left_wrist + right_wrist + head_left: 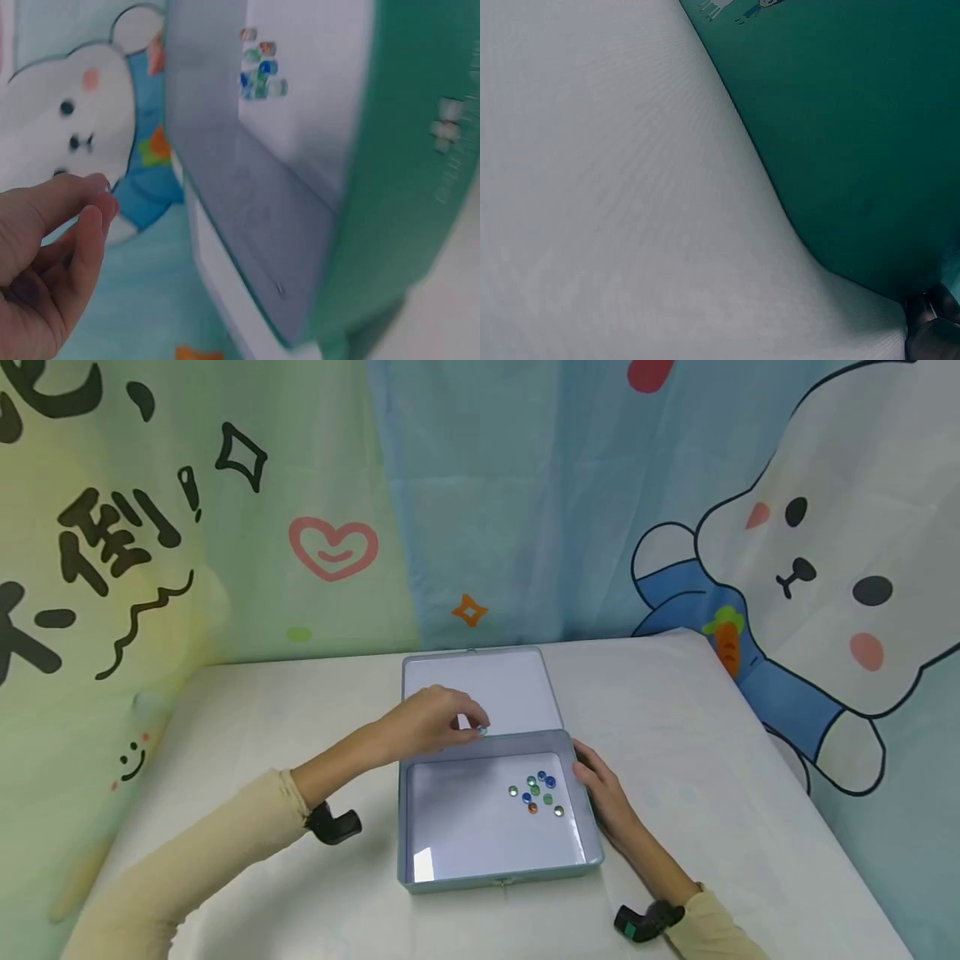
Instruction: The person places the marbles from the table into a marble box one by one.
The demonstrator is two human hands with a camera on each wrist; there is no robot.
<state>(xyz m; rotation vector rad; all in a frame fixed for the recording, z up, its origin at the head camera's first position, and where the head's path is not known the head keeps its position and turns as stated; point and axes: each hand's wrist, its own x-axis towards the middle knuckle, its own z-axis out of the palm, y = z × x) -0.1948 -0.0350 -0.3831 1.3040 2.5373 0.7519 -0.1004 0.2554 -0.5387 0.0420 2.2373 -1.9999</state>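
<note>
In the head view my left hand (pixel 431 722) is over the back edge of the metal box (pixel 501 883), pinching a small shiny glass bead (pixel 482 730) between thumb and fingertips. The left wrist view shows this hand (pixel 52 255) with its fingertips together, mostly hiding the bead. Several blue, green, clear and orange glass beads (pixel 535 791) lie on the right part of the box's pale floor. My right hand (pixel 611 802) rests against the box's right side near the back corner, its fingers fairly straight. Only dark fingertips (pixel 930 337) show at the right wrist view's corner.
The box's lid (pixel 487 689) lies folded back behind it. A white cloth (pixel 315 893) covers the table under the box. Behind the table hangs a printed curtain (pixel 487 485) with a rabbit figure. Each wrist wears a black strap device (pixel 332 824).
</note>
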